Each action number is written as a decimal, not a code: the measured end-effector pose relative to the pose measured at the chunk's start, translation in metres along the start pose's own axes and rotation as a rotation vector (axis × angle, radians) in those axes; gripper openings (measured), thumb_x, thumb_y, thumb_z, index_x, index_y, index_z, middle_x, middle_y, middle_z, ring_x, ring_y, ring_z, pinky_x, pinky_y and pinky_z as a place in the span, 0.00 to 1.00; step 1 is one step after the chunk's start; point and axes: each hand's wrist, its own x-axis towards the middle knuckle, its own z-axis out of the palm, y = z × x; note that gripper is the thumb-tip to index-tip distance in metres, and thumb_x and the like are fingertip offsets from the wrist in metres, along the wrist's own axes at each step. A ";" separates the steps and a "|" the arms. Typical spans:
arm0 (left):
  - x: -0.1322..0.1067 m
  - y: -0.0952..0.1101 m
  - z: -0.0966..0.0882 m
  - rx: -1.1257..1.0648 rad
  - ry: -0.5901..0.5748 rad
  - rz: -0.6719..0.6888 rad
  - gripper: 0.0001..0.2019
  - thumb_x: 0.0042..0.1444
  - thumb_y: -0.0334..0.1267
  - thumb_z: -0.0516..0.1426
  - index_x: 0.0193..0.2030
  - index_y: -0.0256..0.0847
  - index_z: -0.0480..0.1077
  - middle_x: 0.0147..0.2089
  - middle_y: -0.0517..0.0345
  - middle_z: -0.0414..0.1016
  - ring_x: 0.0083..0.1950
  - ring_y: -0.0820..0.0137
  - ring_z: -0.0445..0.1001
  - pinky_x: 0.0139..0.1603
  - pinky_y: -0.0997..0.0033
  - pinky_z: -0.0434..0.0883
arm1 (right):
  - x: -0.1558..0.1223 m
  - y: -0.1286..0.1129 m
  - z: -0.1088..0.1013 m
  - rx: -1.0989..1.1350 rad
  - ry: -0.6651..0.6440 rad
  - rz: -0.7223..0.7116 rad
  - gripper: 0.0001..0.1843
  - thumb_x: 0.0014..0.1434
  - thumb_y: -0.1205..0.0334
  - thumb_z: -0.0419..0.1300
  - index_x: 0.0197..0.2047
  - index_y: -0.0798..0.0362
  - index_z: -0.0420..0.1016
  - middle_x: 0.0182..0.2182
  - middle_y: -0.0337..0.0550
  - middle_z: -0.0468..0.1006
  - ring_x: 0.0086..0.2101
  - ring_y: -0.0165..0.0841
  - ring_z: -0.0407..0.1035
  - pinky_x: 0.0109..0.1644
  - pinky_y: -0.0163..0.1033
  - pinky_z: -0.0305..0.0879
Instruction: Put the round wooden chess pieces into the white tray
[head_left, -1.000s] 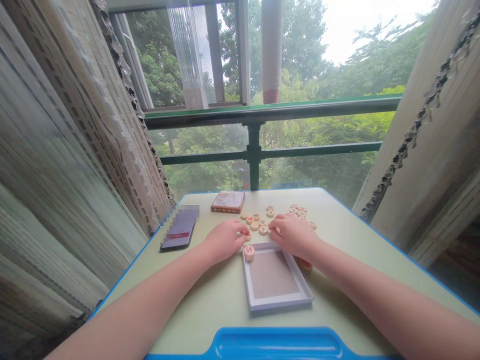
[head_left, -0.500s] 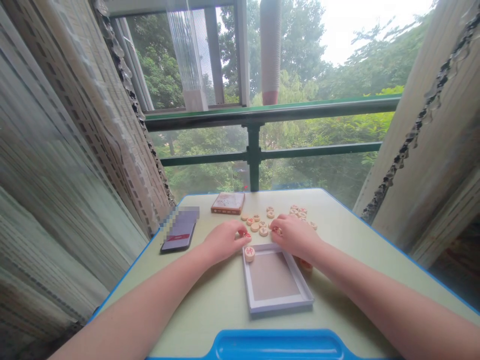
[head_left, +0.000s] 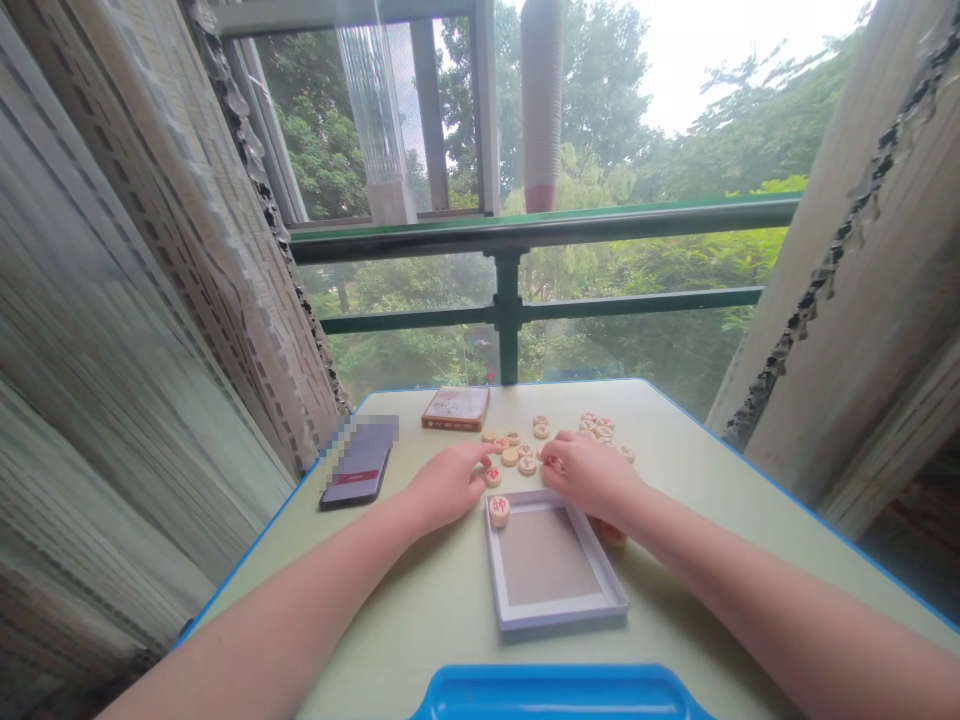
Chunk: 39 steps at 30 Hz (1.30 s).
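Note:
Round wooden Chinese chess pieces (head_left: 527,466) lie scattered over the table beyond a shallow box tray (head_left: 555,612). My left hand (head_left: 450,483) is open, its index finger stretched to a red-marked piece (head_left: 502,444). Beside its thumb rests another red-marked piece (head_left: 493,477). Behind the tray's top edge, my right hand (head_left: 592,470) has its fingers curled down around a chess piece (head_left: 556,465), mostly hidden by them. One larger red-marked piece (head_left: 499,511) sits in the tray's far left corner. Partly under my right forearm, more red-marked pieces (head_left: 613,533) show beside the tray.
A flat patterned box (head_left: 456,409) lies at the table's far side. On the left is a phone (head_left: 356,465). Several pieces (head_left: 596,425) cluster at the back right. The table (head_left: 405,610) has a blue rim and a blue front handle (head_left: 555,690); a window railing stands behind.
My left index finger has lifted off the piece near the tray and extended forward to another red-marked piece. The nearer piece now shows more fully. My right hand has barely moved.

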 end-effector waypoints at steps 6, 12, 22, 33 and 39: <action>0.000 0.001 -0.001 0.019 -0.005 0.013 0.25 0.51 0.30 0.51 0.58 0.42 0.65 0.55 0.54 0.71 0.50 0.66 0.71 0.52 0.68 0.67 | 0.000 0.000 0.000 -0.005 0.004 0.007 0.13 0.57 0.60 0.50 0.36 0.49 0.75 0.38 0.43 0.74 0.39 0.36 0.66 0.36 0.37 0.56; 0.000 0.001 -0.001 0.009 -0.008 0.008 0.22 0.52 0.31 0.50 0.55 0.41 0.68 0.57 0.55 0.69 0.57 0.64 0.67 0.57 0.67 0.63 | -0.001 0.000 -0.001 0.000 -0.007 -0.003 0.13 0.57 0.60 0.50 0.37 0.50 0.75 0.37 0.44 0.74 0.40 0.36 0.66 0.36 0.36 0.56; 0.000 0.004 -0.002 0.045 -0.006 0.011 0.20 0.53 0.30 0.49 0.53 0.39 0.69 0.55 0.52 0.71 0.55 0.63 0.68 0.57 0.65 0.64 | -0.001 0.000 0.000 -0.011 0.012 -0.010 0.14 0.58 0.59 0.49 0.36 0.49 0.75 0.37 0.44 0.74 0.38 0.36 0.66 0.36 0.37 0.56; 0.000 0.000 0.000 0.045 0.013 0.071 0.25 0.51 0.28 0.50 0.57 0.41 0.65 0.59 0.53 0.66 0.56 0.64 0.66 0.60 0.65 0.62 | -0.001 -0.002 -0.004 -0.019 -0.013 0.000 0.12 0.57 0.60 0.50 0.34 0.50 0.75 0.38 0.43 0.73 0.39 0.36 0.66 0.34 0.37 0.55; 0.001 -0.001 0.001 0.048 0.011 0.070 0.25 0.51 0.28 0.50 0.57 0.41 0.65 0.59 0.53 0.65 0.57 0.64 0.66 0.61 0.65 0.61 | -0.001 -0.001 -0.002 -0.018 -0.007 0.001 0.13 0.58 0.59 0.49 0.36 0.49 0.75 0.38 0.43 0.74 0.39 0.37 0.66 0.35 0.37 0.56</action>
